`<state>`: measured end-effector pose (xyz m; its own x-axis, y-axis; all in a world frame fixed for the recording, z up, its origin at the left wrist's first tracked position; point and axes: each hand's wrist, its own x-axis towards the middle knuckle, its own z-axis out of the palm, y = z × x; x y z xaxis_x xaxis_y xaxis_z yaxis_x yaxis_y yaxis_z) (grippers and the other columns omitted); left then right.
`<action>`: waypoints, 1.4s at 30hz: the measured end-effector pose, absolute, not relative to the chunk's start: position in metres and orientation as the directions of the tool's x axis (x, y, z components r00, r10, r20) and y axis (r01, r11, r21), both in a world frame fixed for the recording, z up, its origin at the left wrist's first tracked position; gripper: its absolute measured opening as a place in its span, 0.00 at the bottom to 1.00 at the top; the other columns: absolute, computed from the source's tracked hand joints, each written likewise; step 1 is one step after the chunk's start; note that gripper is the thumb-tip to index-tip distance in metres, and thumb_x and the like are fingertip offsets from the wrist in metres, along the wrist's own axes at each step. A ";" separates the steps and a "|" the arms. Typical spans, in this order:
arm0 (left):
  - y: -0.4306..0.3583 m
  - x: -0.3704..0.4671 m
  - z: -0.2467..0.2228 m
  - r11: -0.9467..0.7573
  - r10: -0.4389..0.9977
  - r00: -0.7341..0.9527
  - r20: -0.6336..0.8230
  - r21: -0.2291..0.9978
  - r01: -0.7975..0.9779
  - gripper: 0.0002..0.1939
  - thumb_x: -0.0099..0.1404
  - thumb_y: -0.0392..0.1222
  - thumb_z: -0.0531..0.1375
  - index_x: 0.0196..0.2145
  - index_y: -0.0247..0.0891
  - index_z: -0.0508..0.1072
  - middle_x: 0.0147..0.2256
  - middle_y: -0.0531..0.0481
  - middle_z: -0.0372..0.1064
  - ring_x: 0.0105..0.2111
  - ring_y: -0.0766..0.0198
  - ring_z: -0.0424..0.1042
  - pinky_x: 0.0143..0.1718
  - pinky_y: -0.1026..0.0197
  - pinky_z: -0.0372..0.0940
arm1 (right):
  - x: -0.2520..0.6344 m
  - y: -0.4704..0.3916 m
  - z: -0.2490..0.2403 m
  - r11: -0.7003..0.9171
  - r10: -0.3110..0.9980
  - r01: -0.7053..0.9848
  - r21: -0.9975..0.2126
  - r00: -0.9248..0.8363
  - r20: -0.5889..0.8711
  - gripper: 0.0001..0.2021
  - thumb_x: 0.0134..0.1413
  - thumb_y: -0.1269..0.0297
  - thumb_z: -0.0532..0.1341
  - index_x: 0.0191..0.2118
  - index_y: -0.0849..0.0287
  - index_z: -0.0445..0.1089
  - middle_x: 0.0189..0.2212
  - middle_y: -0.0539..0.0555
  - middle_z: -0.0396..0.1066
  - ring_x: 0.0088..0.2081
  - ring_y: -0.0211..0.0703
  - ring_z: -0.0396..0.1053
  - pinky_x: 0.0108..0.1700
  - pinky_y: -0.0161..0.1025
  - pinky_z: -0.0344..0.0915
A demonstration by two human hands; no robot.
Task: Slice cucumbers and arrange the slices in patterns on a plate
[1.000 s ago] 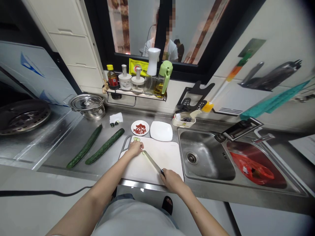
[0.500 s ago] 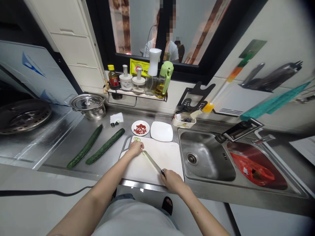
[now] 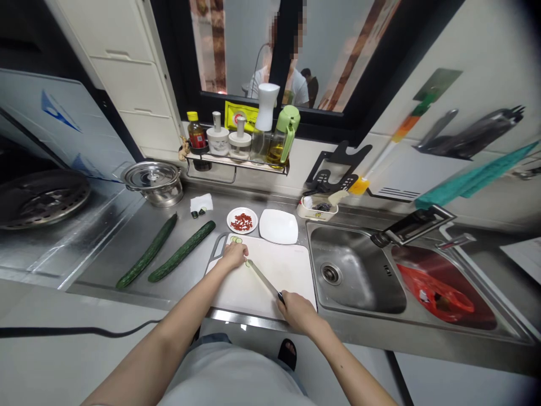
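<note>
My right hand point(image 3: 296, 310) is wrapped round the dark handle of a kitchen knife point(image 3: 264, 280). Its blade points up and left across the white cutting board point(image 3: 287, 265). Close to the tip, my left hand point(image 3: 235, 256) rests on the board with its fingers curled together; whatever lies under them is hidden. A thin cucumber slice point(image 3: 248, 263) shows between the fingertips and the blade. Beyond my left hand, several cucumber slices point(image 3: 235, 239) lie near the board's far left corner. Two whole cucumbers point(image 3: 182, 252) lie on the counter left of the board.
Behind the board stand a plate of chopped red pieces point(image 3: 242, 220) and a white square plate point(image 3: 278, 226). A steel sink point(image 3: 359, 287) adjoins on the right, with a red bag point(image 3: 435, 293) in its second basin. A lidded pot point(image 3: 154, 183) and a condiment rack point(image 3: 236, 160) are farther back.
The whole view has shifted very slightly. Both hands and the knife keep nearly the same place on the board.
</note>
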<state>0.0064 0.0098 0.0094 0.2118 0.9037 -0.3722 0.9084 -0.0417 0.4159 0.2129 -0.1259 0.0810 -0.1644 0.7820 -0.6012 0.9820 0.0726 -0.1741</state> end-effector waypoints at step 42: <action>-0.016 0.016 0.006 -0.129 0.944 0.218 -0.250 0.328 0.936 0.10 0.59 0.38 0.57 0.38 0.39 0.75 0.42 0.43 0.72 0.49 0.53 0.65 0.51 0.54 0.54 | 0.248 -0.145 0.075 -0.088 0.833 0.978 -0.191 -0.033 -0.552 0.17 0.63 0.55 0.48 0.43 0.58 0.69 0.38 0.59 0.74 0.40 0.46 0.71 0.33 0.35 0.54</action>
